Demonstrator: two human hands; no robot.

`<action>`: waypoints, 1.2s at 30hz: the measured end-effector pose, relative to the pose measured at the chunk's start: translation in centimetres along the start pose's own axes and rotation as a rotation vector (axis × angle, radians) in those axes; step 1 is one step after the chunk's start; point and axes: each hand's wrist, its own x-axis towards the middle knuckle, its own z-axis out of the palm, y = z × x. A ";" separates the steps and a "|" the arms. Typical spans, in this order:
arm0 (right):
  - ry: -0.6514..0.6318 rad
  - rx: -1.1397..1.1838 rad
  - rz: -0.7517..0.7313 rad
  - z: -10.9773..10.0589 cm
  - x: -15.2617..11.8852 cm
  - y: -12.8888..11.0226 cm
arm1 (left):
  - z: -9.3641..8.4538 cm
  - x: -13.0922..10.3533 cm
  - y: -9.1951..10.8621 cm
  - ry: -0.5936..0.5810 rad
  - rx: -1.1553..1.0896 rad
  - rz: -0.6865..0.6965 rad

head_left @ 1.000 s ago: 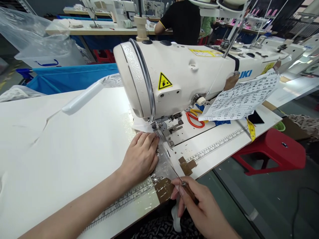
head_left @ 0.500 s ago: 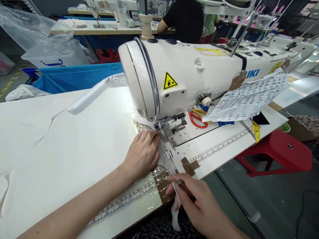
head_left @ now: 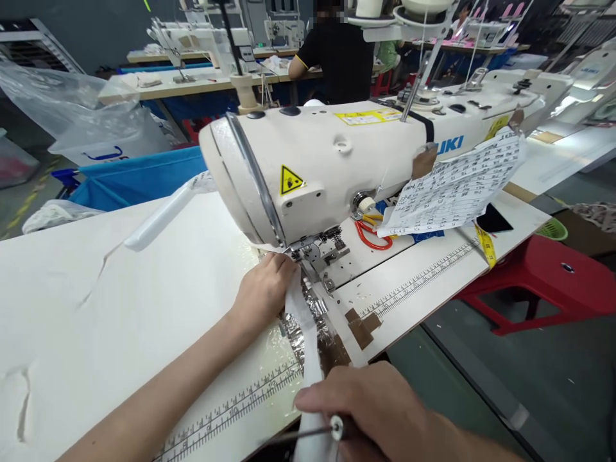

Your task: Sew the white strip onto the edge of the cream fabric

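My left hand (head_left: 264,287) is closed on the upper part of a white fabric strip (head_left: 308,330), right beside the needle area of the white sewing machine (head_left: 312,167). From there the strip runs down toward my right hand (head_left: 380,410), near the table's front edge. My right hand is closed around the dark handle of a thin metal pointed tool (head_left: 337,427), whose shaft points left across the strip. A second white strip (head_left: 344,321) passes through a small metal guide to the right.
Red-handled scissors (head_left: 374,236) and a handwritten paper sheet (head_left: 452,186) are beside the machine. A yellow measuring tape (head_left: 486,246) hangs near the edge. A red stool (head_left: 543,276) stands right. A person in black (head_left: 337,58) sits at the back.
My right hand has moved down toward the lower edge with the pointed tool. The white strip now stretches out between both hands. The view has shifted, and my left hand remains by the needle area.
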 end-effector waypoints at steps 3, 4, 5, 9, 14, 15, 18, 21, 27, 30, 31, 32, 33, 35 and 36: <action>-0.032 -0.133 0.154 0.3 -0.3 1.8 | 0.4 -0.3 -0.8 0.071 -0.201 -0.058; -0.020 -0.156 0.207 0.5 -0.2 2.6 | 0.5 -0.4 -1.0 0.083 -0.263 -0.080; 0.004 -0.174 0.260 0.7 -0.1 3.4 | 0.6 -0.4 -1.2 0.085 -0.315 -0.101; 0.138 -0.285 0.375 1.7 1.2 6.2 | 0.5 -0.3 -1.6 0.042 -0.443 -0.159; 0.206 -0.471 0.303 2.9 2.9 7.8 | 0.3 -0.2 -1.9 -0.020 -0.471 -0.255; 0.193 -0.496 0.292 3.0 3.1 7.9 | 0.3 -0.2 -2.0 -0.029 -0.471 -0.271; 0.145 -0.544 0.263 3.1 3.8 8.1 | 0.3 -0.2 -2.2 -0.052 -0.492 -0.291; 0.110 -0.564 0.252 3.2 4.1 8.1 | 0.3 -0.2 -2.4 -0.047 -0.530 -0.289; 0.149 -0.582 0.256 3.4 4.2 8.4 | 0.4 -0.2 -2.4 -0.020 -0.539 -0.295; 0.178 -0.561 0.231 3.4 4.1 8.4 | 0.3 -0.1 -2.4 -0.023 -0.536 -0.291; 0.182 -0.556 0.226 3.4 4.1 8.4 | 0.3 -0.1 -2.4 -0.025 -0.538 -0.291; 0.179 -0.554 0.226 3.4 4.1 8.4 | 0.3 0.0 -2.3 -0.027 -0.538 -0.292; 0.171 -0.554 0.233 3.4 4.1 8.4 | 0.3 0.0 -2.3 -0.031 -0.538 -0.295; 0.151 -0.563 0.249 3.4 4.1 8.4 | 0.2 0.1 -2.2 -0.040 -0.535 -0.305; 0.144 -0.570 0.254 3.4 4.1 8.4 | 0.2 0.1 -2.2 -0.045 -0.532 -0.310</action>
